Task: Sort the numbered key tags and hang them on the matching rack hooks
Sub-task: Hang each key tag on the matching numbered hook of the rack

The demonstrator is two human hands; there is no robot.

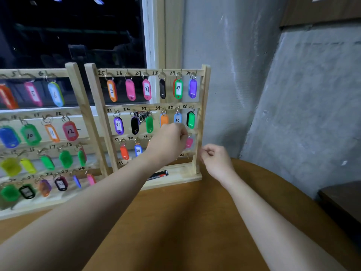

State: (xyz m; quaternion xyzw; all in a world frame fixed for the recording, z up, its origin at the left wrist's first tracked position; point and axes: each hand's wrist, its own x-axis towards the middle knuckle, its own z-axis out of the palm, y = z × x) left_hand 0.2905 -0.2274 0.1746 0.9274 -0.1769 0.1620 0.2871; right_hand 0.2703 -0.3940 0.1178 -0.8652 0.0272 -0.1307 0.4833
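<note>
Head view, my left hand (pixel 170 139) curled at rack (pixel 201 118) third row, hold unclear, right hand (pixel 214 155) pinching beside rack post, contents unclear.

L hand (pixel 170 140) is hiding the 3rd-row hooks past 39; L rack (pixel 75 90) is running off the frame's left edge.

We record: dark window (pixel 72 32) above our hands, grey wall (pixel 293 85) rightward, brown table (pixel 185 222) beneath.
</note>
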